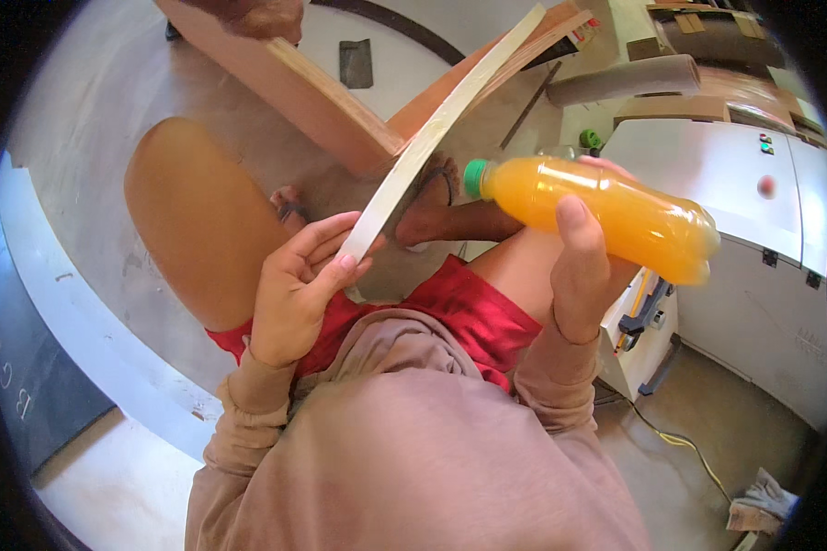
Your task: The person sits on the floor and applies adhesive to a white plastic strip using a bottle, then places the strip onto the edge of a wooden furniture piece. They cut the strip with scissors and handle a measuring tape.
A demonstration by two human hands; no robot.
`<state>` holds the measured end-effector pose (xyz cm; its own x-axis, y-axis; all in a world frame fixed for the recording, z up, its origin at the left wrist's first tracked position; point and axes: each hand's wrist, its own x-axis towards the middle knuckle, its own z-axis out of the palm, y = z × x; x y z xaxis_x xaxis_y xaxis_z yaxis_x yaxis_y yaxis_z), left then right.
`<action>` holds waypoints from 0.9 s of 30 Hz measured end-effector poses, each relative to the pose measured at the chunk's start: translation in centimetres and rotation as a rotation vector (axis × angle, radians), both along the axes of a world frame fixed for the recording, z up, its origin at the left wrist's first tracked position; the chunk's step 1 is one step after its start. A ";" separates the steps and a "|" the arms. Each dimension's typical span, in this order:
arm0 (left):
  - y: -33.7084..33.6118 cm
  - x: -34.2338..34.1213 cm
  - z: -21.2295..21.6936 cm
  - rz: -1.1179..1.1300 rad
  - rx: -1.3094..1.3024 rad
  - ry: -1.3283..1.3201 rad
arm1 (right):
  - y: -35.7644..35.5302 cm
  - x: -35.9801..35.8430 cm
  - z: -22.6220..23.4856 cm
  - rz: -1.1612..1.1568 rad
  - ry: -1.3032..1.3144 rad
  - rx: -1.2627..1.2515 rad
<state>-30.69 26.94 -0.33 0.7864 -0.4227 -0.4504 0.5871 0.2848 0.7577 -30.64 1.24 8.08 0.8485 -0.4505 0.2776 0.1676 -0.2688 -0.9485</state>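
Note:
My left hand [299,285] is closed on the near end of a long, pale strip [418,154], pinched between thumb and fingers. From there the strip rises away to the upper right, across wood-coloured boards; whether it touches them I cannot tell. In my right hand [583,266] is a clear plastic bottle [616,207] of orange liquid. It lies tilted on its side, its green cap [474,178] pointing left and on. My thumb presses the near side of the bottle, and the other fingers are mostly hidden behind it.
Wooden boards [312,101] meet at an angle ahead of my feet. Part of another person [257,16] shows at the top edge. A white cabinet [689,174] stands right, with a roll [625,81] beyond. A yellow cable [675,439] crosses the floor; a pale curved panel [92,321] is left.

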 end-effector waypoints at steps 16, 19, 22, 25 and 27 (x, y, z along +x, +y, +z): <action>0.4 0.4 -1.1 -0.025 0.011 -0.008 | -0.7 7.5 -2.7 0.229 0.025 -0.654; 0.4 0.5 -1.3 -0.032 0.003 -0.024 | 0.7 6.2 -3.2 0.351 0.050 -0.671; 0.3 0.5 -1.7 -0.025 0.000 -0.006 | 2.3 3.6 -3.1 0.463 -0.019 -0.645; 0.4 0.5 -2.0 -0.013 -0.032 0.000 | 2.4 2.0 -2.0 0.432 0.046 -0.541; 0.5 0.4 -2.0 -0.022 -0.022 -0.009 | 1.7 1.8 -1.2 0.267 0.106 -0.194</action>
<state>-30.28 27.40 -2.34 0.7807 -0.4497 -0.4340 0.5868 0.2884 0.7566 -28.81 2.96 6.91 0.9581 -0.1563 0.2399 0.1591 -0.4060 -0.8999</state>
